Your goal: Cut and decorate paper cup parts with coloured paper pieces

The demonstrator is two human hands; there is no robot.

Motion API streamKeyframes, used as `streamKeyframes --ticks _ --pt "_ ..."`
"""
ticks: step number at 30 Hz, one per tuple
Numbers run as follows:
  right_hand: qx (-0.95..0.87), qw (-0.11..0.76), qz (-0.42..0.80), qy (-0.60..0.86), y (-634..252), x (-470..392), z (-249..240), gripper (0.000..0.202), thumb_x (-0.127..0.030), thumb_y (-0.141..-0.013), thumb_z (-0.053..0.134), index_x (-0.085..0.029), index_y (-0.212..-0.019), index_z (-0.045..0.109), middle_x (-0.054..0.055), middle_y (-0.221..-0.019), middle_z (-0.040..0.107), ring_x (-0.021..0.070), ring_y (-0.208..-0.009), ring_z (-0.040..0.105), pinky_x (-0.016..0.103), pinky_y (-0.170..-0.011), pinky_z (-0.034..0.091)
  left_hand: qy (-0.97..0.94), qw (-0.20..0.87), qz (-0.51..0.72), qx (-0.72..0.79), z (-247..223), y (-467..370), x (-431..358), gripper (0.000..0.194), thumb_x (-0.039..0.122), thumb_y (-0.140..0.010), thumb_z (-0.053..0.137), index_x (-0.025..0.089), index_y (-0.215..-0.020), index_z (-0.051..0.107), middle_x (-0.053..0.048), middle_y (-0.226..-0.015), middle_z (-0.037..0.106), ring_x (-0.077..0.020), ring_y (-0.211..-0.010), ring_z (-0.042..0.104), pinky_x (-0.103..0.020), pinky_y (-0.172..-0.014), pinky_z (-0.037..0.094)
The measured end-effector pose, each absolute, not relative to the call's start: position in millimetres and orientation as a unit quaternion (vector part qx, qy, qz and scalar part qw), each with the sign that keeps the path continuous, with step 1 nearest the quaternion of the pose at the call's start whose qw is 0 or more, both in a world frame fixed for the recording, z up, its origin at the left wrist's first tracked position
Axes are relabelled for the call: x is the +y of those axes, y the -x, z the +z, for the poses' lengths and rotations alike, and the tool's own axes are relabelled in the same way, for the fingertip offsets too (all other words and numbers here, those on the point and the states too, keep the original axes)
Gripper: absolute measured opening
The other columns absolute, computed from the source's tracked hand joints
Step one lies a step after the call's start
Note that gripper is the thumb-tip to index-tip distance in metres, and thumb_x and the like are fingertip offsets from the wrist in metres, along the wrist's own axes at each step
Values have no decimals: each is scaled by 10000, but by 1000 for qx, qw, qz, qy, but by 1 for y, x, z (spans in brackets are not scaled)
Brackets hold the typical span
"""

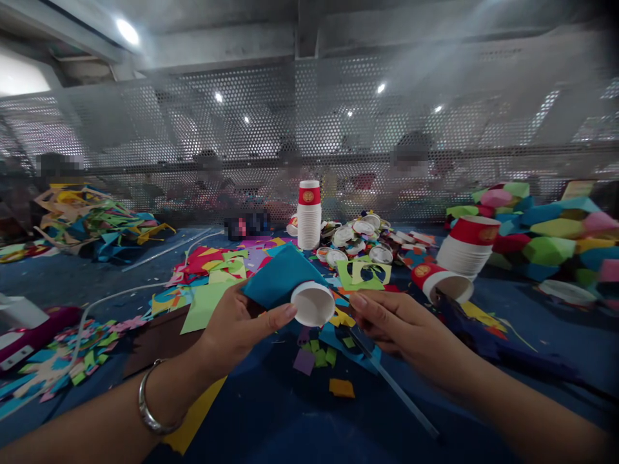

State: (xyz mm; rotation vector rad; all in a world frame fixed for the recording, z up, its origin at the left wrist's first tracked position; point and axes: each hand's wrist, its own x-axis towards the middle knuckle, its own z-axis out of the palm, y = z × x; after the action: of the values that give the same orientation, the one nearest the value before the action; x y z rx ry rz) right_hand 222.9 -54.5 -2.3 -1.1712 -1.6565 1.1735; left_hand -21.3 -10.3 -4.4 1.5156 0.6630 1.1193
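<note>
My left hand (pixel 232 328) is closed around a paper cup (pixel 313 305) with blue paper (pixel 280 274) folded over it. The cup's white open end faces me, and my left thumb presses at its rim. Close to the right side of that rim, my right hand (pixel 387 316) is pinched on a thin dark stick-like thing; its exact kind is hard to make out. Below lie small paper squares (pixel 342 388) in orange, green and purple, and a translucent glue stick (pixel 403 394).
A dark blue glue gun (pixel 503 348) lies at right near a tipped cup (pixel 442 283). Cup stacks (pixel 309 219) stand behind, with cut cup bottoms (pixel 358 235) heaped beside them. Colourful paper shapes (pixel 551 248) pile up at right, tangled paper strips (pixel 101 222) at left. A perforated screen (pixel 242 142) closes the back.
</note>
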Motion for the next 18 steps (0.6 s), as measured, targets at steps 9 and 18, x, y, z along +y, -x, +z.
streamKeyframes --ticks 9,18 --pt "-671 360 445 471 -224 -57 -1 533 -687 -981 466 -207 -751 440 -73 -632 229 83 -519 170 238 -428 143 -624 584 436 282 -9 18 -12 294 299 -749 858 185 -1003 767 -55 -1011 787 -223 -961 713 -335 -914 550" --pt "-684 358 440 459 -226 -56 -3 521 -665 -993 467 -205 -750 445 -66 -649 246 86 -527 189 235 -437 153 -595 620 436 267 -6 14 -12 283 255 -726 874 170 -973 764 -67 -1005 797 -181 -883 719 -289 -860 569"
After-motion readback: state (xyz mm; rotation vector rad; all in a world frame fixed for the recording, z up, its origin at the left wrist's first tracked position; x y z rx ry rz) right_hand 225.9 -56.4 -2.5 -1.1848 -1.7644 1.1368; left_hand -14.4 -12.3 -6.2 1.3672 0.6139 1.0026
